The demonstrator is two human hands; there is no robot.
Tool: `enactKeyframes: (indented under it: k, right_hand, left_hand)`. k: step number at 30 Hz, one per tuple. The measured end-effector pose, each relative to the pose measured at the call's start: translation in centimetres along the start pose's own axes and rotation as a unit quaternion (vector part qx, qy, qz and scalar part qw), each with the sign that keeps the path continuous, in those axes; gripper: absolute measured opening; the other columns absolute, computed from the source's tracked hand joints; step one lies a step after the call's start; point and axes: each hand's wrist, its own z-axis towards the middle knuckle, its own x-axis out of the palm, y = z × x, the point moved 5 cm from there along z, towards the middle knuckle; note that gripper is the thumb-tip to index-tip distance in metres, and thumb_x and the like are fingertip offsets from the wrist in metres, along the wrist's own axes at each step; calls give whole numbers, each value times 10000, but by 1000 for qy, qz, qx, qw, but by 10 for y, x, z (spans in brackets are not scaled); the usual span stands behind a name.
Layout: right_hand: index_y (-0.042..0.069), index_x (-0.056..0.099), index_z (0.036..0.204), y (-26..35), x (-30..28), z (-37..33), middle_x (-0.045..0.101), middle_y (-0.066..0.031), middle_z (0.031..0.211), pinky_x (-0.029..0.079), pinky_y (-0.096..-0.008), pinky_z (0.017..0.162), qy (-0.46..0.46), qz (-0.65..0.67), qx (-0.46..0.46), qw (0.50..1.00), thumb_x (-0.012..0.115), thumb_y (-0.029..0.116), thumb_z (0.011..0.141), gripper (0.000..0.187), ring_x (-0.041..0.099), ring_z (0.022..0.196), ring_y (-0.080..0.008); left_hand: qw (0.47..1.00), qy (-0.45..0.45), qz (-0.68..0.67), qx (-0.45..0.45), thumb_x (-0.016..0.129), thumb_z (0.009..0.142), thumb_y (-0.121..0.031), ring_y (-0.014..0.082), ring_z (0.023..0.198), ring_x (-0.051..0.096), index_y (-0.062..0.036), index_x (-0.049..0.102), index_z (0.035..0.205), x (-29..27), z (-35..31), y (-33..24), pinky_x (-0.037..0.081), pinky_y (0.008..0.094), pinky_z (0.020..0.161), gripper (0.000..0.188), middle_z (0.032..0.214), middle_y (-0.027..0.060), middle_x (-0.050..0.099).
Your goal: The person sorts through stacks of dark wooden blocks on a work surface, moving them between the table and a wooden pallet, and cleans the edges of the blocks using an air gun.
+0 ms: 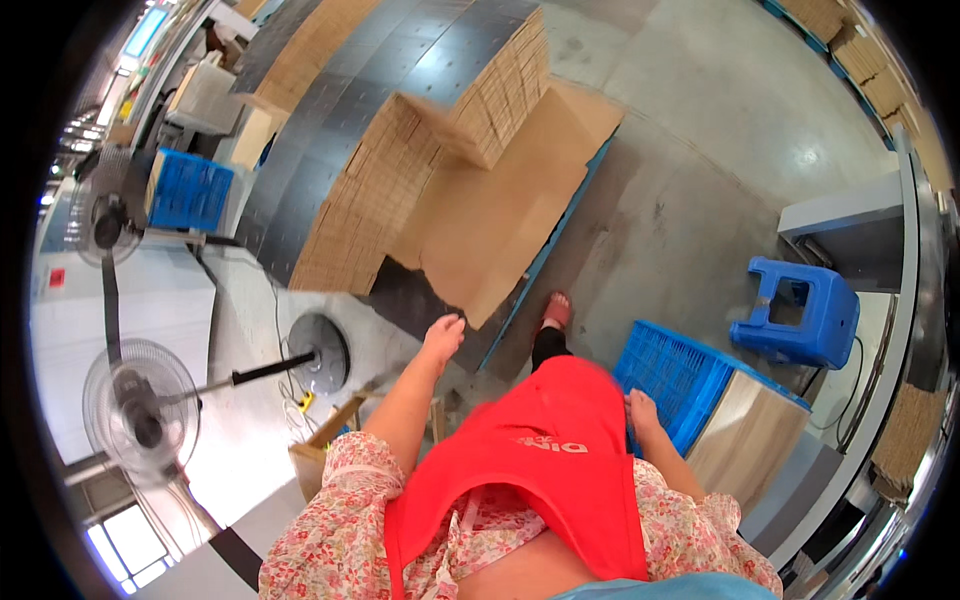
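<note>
My left hand [444,338] reaches forward with its fingers curled together, at the near corner of a brown cardboard sheet [480,240]. Whatever those fingers may hold is too small to make out. Beneath the sheet a dark board [410,300] shows, on a blue pallet [540,258]. Tall stacks of brown-edged, dark-topped boards [365,200] stand on the same pallet. Down at my right side, my right hand [643,411] hangs by a blue plastic crate [668,365], its fingers loosely apart and partly behind my red apron [540,430].
A pedestal fan [140,410] with a round black base [322,352] stands to my left. A blue plastic stool [797,312] is at the right beside a grey-framed bench [905,270]. Wood-grain boards [745,435] sit in the near crate. Another blue crate [188,190] stands far left.
</note>
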Motion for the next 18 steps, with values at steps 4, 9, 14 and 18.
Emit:
enactKeyframes:
  k: [4,9,14,18]
  right_hand:
    - [6,544,1235,-22,18,-29,650,-118,1140,515,-311,695,-11,58,-48,997,484,367,997,437,643,890,-188]
    - [-35,562,1244,-33,39,-110,667,-134,1141,516,-305,811,-29,33,-172,984,522,253,989,387,664,951,-206]
    - [-48,687,1032,-10,35,-210,710,-112,975,508,-271,813,-47,-26,-310,949,577,178,967,259,672,891,-170]
    - [-35,704,985,-9,1,-272,714,-92,918,507,-281,809,-83,-31,-406,910,592,141,959,210,662,868,-152]
  left_hand:
    - [996,46,28,72,625,932,-314,162,988,619,-51,501,1378,3,-55,23,496,297,804,532,1170,68,640]
    - [988,28,121,87,656,892,-308,227,1024,640,24,557,1301,-7,-101,110,500,329,889,536,1170,165,658]
    - [983,41,168,67,646,882,-317,261,1033,650,30,600,1235,9,-146,164,499,346,891,497,1151,190,670]
    - [957,73,241,146,631,885,-315,248,1059,650,-5,657,1161,33,-156,188,495,347,900,416,1113,172,690]
